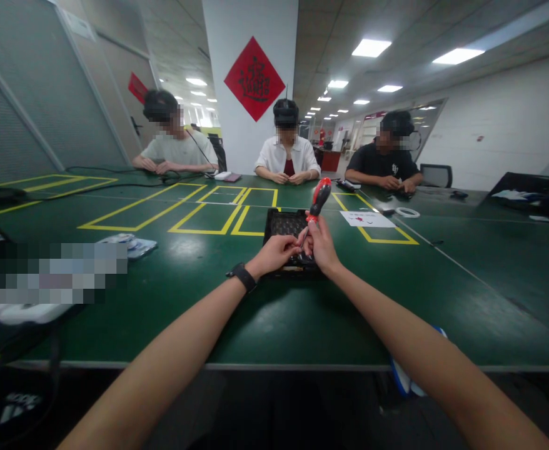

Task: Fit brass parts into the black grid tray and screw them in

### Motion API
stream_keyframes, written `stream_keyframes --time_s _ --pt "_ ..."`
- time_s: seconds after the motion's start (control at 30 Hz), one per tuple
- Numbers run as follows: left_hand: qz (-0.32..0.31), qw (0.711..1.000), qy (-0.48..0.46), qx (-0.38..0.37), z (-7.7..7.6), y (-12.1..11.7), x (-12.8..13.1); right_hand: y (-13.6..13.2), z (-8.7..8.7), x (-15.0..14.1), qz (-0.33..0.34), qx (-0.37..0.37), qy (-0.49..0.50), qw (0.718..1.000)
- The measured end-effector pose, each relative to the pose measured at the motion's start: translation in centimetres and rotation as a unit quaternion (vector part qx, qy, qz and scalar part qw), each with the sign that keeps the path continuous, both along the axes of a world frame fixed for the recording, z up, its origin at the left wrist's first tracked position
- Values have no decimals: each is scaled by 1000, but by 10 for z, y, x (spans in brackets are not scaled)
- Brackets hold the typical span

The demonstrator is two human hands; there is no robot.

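Observation:
A screwdriver (pixel 320 199) with a red and black handle is gripped in my right hand (pixel 322 247). Its handle points up and away, and its thin shaft slants down between my hands. My left hand (pixel 277 255), with a dark band on the wrist, is closed, its fingertips pinched together close to the shaft's lower end. What those fingertips hold is too small to make out. Both hands are above a black plastic case (pixel 274 219) with a textured interior, which lies on the table. My hands hide part of the case.
The green table (pixel 185 325) carries yellow tape outlines (pixel 199 231). A white sheet (pixel 367 219) and a white tape roll (pixel 407 212) lie to the right. Packets (pixel 136 247) and a partly blurred white object (pixel 35 311) are at left. Several people sit along the far side.

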State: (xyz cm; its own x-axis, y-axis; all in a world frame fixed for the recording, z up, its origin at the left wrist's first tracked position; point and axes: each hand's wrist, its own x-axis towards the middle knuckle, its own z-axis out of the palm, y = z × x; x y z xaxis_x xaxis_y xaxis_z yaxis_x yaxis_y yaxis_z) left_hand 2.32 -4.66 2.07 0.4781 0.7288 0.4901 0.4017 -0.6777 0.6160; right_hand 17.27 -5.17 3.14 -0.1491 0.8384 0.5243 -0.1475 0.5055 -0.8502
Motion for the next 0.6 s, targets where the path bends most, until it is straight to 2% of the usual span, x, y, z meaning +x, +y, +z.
stream_keyframes --time_s 0.13,0.3,0.47,0.6 --pt "-20 1000 -10 -9 2 -3 0 0 0 0 2 3 -4 1000" --pt "7 998 -45 -47 1 -3 2 -2 1 -1 -5 4 6 1000" --pt "42 999 -15 -17 -1 -1 1 -4 3 -2 5 -5 6 1000" --pt "32 999 8 9 -1 -1 -1 -3 3 -2 8 -9 5 1000"
